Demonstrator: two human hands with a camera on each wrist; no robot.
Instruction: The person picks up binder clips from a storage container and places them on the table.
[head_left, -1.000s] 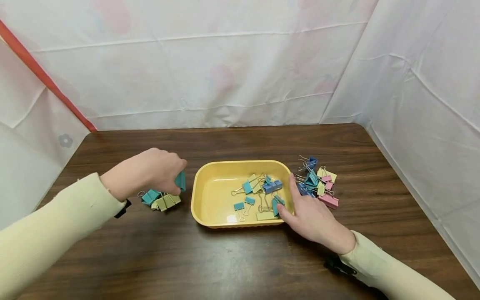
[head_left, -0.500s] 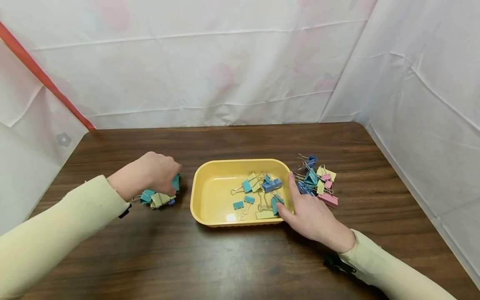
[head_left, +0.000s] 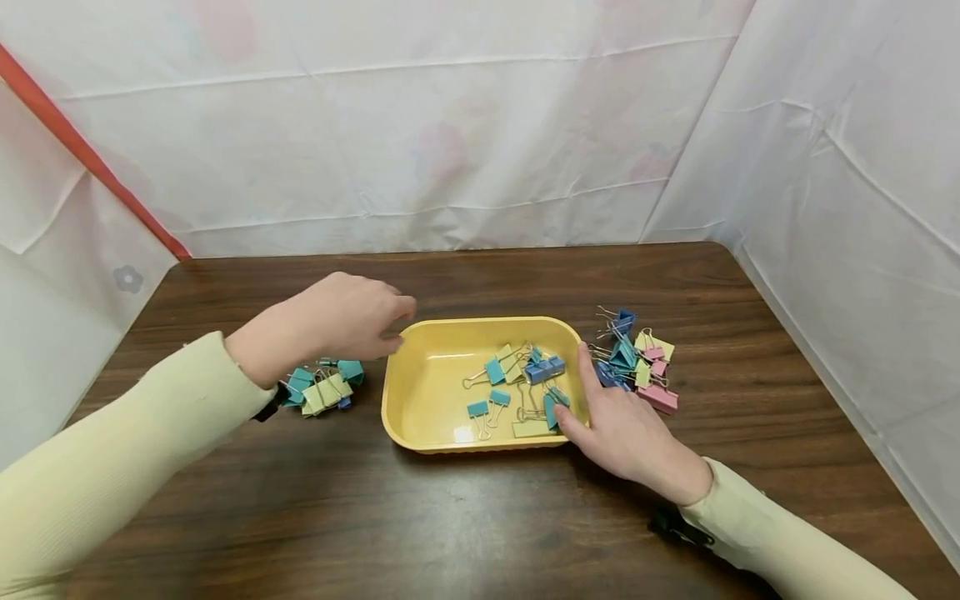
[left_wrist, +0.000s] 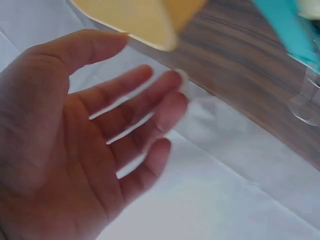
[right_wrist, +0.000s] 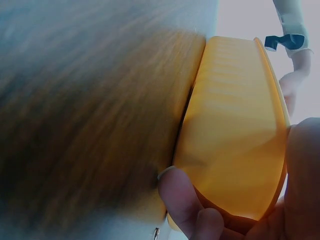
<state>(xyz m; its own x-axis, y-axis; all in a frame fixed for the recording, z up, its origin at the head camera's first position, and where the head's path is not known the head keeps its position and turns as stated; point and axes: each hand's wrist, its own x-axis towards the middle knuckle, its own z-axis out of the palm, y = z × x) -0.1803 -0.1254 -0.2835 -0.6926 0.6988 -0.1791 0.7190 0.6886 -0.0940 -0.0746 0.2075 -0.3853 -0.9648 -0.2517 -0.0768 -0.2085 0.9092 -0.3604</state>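
So the yellow tray [head_left: 431,392] is sitting mid-table with a bunch of binder clips inside, mostly bunching up toward its right half. Two small teal clips [head_left: 499,399] are lying side by side near the front, a blue clip [head_left: 545,370] is resting farther right, and a pale green clip [head_left: 532,429] is lying along the front wall, with a bigger teal clip [head_left: 552,410] right by the person's right thumb.

The right hand [head_left: 626,429] is gripping the tray's right end: thumb hooking over the rim, fingers curling against the outside wall, one fingertip reaching down near the tabletop. The left hand [head_left: 341,317] is hovering around the back left corner, holding nothing, with the thumb standing well away from loosely spread, slightly bent fingers. Can't tell if it's actually touching the rim.

Just left of the tray, a small pile [head_left: 327,393] of teal, pale green and blue clips is lying partly under the left forearm. On the right, a bigger heap [head_left: 622,354] in blue, teal, pale green and pink is sprawling near the right hand.

Everything's sitting on a dark wood-grain table [head_left: 450,533], with white sheeting [head_left: 480,150] hanging behind and a red strip [head_left: 90,158] running down at the left.
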